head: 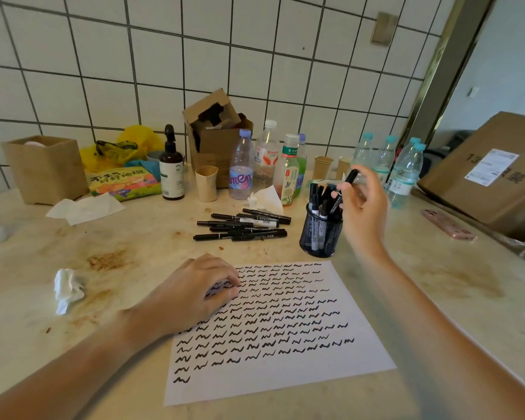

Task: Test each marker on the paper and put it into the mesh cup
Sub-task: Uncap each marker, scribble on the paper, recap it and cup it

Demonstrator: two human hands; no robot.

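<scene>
Above mesh cup, right hand holds marker.

Single view: head-worn wide-angle camera, facing forward and down onto the countertop, near enough that both forearms enter from the bottom edge. Upper frame takes in the tiled wall (grid lines bowed by the lens).

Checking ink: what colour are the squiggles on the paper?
Black squiggles on white paper, clearest in the head view.
</scene>
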